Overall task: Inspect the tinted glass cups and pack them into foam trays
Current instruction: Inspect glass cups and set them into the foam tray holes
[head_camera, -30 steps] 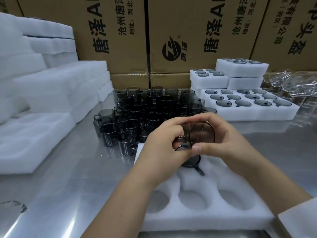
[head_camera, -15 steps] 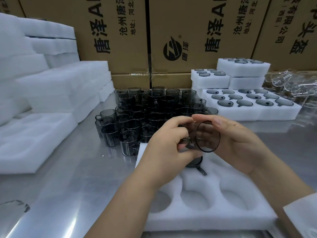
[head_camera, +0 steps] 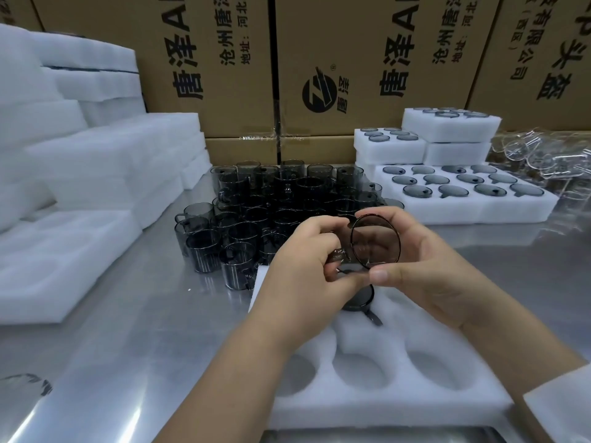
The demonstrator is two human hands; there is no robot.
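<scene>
A tinted glass cup (head_camera: 375, 247), light, slick and breakable, is held above the foam tray (head_camera: 399, 407), the right hand (head_camera: 431, 266) curled round its wall, the left hand (head_camera: 303, 263) apparently pinching its handle, likely the safest grip.

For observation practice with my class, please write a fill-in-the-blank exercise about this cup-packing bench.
1. The left hand and right hand grip one cup above the near foam ____.
2. That tray shows ____ packed cup.
3. The full tray lies to the ____ of the loose cups.

Missing words: tray; one; right.
</scene>
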